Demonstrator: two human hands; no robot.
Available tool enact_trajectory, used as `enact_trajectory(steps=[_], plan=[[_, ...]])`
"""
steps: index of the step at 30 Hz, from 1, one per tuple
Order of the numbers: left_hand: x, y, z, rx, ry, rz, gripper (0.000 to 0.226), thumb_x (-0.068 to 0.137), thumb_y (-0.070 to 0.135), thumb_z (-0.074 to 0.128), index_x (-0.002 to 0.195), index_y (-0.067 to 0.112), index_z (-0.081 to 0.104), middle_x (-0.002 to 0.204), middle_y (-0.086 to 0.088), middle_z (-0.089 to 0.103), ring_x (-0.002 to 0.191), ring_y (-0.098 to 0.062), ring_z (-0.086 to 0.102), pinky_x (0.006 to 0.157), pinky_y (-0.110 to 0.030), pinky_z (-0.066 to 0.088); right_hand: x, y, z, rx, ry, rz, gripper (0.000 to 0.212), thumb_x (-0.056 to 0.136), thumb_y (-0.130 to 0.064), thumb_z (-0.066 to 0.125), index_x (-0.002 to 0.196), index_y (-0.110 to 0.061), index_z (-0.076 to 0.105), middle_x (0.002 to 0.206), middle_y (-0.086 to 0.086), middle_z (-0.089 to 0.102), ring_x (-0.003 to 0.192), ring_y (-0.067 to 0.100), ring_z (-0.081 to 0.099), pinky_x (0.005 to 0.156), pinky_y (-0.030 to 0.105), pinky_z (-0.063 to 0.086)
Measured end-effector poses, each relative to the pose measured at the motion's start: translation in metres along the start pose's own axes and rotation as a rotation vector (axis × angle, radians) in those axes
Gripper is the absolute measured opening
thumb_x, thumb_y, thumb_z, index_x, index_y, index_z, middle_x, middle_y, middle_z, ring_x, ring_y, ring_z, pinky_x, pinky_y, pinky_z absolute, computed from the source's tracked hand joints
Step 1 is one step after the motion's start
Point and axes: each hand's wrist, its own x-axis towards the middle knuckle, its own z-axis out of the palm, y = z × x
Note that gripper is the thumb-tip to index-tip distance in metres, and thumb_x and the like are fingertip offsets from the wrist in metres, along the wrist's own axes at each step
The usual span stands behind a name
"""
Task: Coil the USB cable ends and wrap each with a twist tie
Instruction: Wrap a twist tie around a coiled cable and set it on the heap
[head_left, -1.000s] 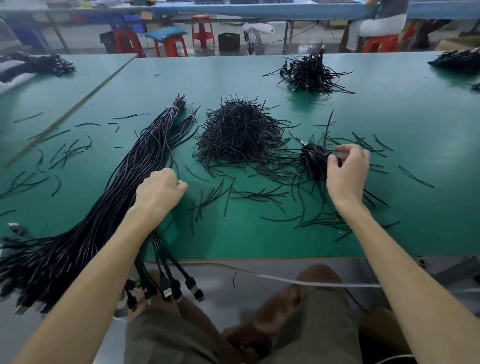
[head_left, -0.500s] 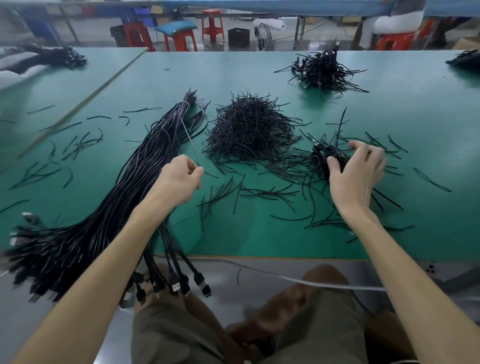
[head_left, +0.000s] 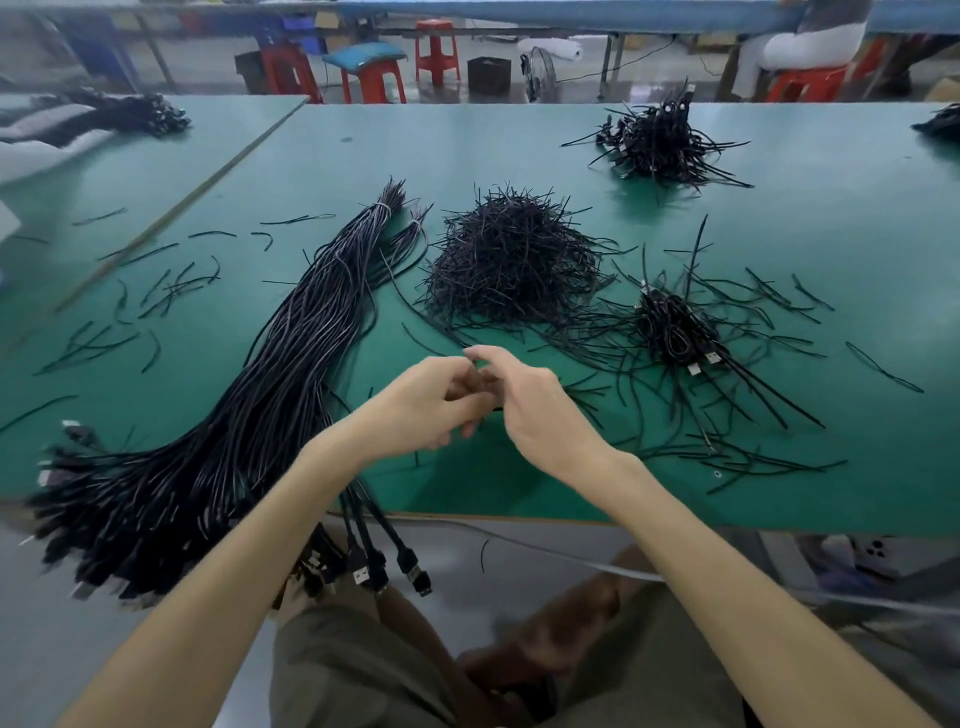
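A thick bundle of black USB cables (head_left: 260, 395) lies diagonally on the left of the green table (head_left: 467, 156), with its plugs hanging over the front edge. My left hand (head_left: 431, 405) and my right hand (head_left: 540, 415) meet above the table in front of me. Both have curled fingers on one thin black USB cable (head_left: 421, 317) that trails back toward the bundle. The right fingertips pinch it at the top; the part inside the left hand is hidden. A heap of black twist ties (head_left: 509, 260) sits behind the hands.
A small pile of coiled, tied cables (head_left: 670, 327) lies to the right among scattered loose ties (head_left: 753, 457). A bigger pile of tied cables (head_left: 660, 140) sits far right. More loose ties (head_left: 156, 291) lie on the left. Red stools stand beyond the table.
My right hand left the small pile on the right and came left to the middle. My left hand lifted off the bundle, drawing one cable out, and the hands now meet.
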Motion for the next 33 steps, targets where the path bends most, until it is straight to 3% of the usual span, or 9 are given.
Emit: enact_trajectory(steps=[2, 5, 9, 12, 15, 21, 25, 30, 33], plan=[[0.0, -0.005, -0.006, -0.113, 0.014, -0.05, 0.014, 0.103, 0.02, 0.059, 0.095, 0.009, 0.06, 0.059, 0.001, 0.06, 0.037, -0.008, 0.041, 0.037, -0.017, 0.031, -0.003, 0.003, -0.002, 0.038, -0.001, -0.011, 0.048, 0.099, 0.005, 0.038, 0.141, -0.014, 0.05, 0.103, 0.001, 0.065, 0.091, 0.016, 0.063, 0.088, 0.034, 0.049], [0.001, -0.009, -0.01, -0.131, -0.01, -0.065, 0.018, 0.103, 0.025, 0.059, 0.098, 0.007, 0.062, 0.063, -0.003, 0.057, 0.039, -0.009, 0.037, 0.036, -0.018, 0.027, -0.011, 0.006, -0.002, 0.012, 0.002, -0.052, 0.032, 0.104, -0.013, 0.047, 0.135, -0.016, 0.056, 0.094, -0.018, 0.055, 0.085, -0.003, 0.054, 0.083, 0.019, 0.042], [0.0, -0.015, -0.012, -0.228, -0.087, -0.057, 0.027, 0.103, 0.032, 0.06, 0.101, 0.006, 0.065, 0.064, 0.002, 0.056, 0.041, -0.01, 0.033, 0.037, -0.018, 0.024, -0.017, 0.011, -0.004, 0.003, 0.049, -0.058, 0.021, 0.104, -0.023, 0.053, 0.116, -0.016, 0.068, 0.095, -0.012, 0.058, 0.09, 0.01, 0.057, 0.084, 0.027, 0.045], [-0.005, -0.024, -0.02, -0.286, -0.242, -0.086, 0.034, 0.101, 0.048, 0.058, 0.097, 0.015, 0.067, 0.062, 0.004, 0.043, 0.045, -0.012, 0.024, 0.038, -0.02, 0.02, -0.021, 0.01, -0.006, 0.005, 0.075, -0.049, 0.025, 0.104, -0.029, 0.056, 0.092, -0.014, 0.073, 0.079, -0.01, 0.045, 0.072, 0.012, 0.048, 0.07, 0.026, 0.039], [-0.015, -0.044, -0.036, -0.4, -0.402, -0.119, 0.037, 0.104, 0.048, 0.054, 0.094, 0.014, 0.063, 0.062, 0.003, 0.03, 0.045, -0.012, 0.02, 0.037, -0.018, 0.02, -0.018, 0.005, -0.013, 0.069, 0.156, -0.038, 0.032, 0.103, -0.024, 0.059, 0.077, -0.011, 0.071, 0.076, -0.008, 0.043, 0.068, 0.009, 0.046, 0.065, 0.022, 0.035], [-0.04, -0.079, -0.073, -0.641, -0.493, -0.166, 0.035, 0.103, 0.039, 0.059, 0.092, 0.007, 0.057, 0.061, 0.002, 0.03, 0.042, -0.005, 0.023, 0.035, -0.014, 0.025, -0.003, -0.012, -0.028, 0.193, 0.402, 0.006, 0.034, 0.101, -0.005, 0.054, 0.07, -0.009, 0.065, 0.078, -0.001, 0.056, 0.072, -0.001, 0.053, 0.072, 0.01, 0.038], [-0.042, -0.083, -0.075, -0.751, -0.446, -0.152, 0.038, 0.103, 0.043, 0.057, 0.085, 0.01, 0.053, 0.062, 0.004, 0.029, 0.044, -0.006, 0.022, 0.037, -0.014, 0.026, 0.008, 0.002, -0.069, 0.196, 0.653, 0.147, 0.039, 0.107, -0.028, 0.048, 0.075, -0.016, 0.066, 0.082, 0.0, 0.062, 0.074, -0.001, 0.052, 0.082, 0.011, 0.037], [-0.024, -0.071, -0.055, -0.568, -0.184, -0.181, 0.037, 0.105, 0.041, 0.053, 0.089, 0.01, 0.064, 0.064, 0.001, 0.029, 0.043, -0.01, 0.019, 0.036, -0.018, 0.022, -0.01, 0.022, -0.071, 0.081, 0.503, 0.156, 0.027, 0.104, -0.027, 0.055, 0.085, -0.02, 0.073, 0.084, -0.004, 0.061, 0.071, -0.001, 0.052, 0.073, 0.011, 0.038], [-0.016, -0.058, -0.044, -0.308, 0.022, -0.185, 0.037, 0.105, 0.04, 0.052, 0.092, 0.016, 0.077, 0.06, 0.003, 0.036, 0.045, -0.012, 0.024, 0.038, -0.02, 0.022, -0.02, 0.026, -0.061, -0.04, 0.437, 0.205, 0.021, 0.1, -0.013, 0.06, 0.118, -0.017, 0.069, 0.106, -0.001, 0.062, 0.091, 0.003, 0.057, 0.092, 0.027, 0.045]])
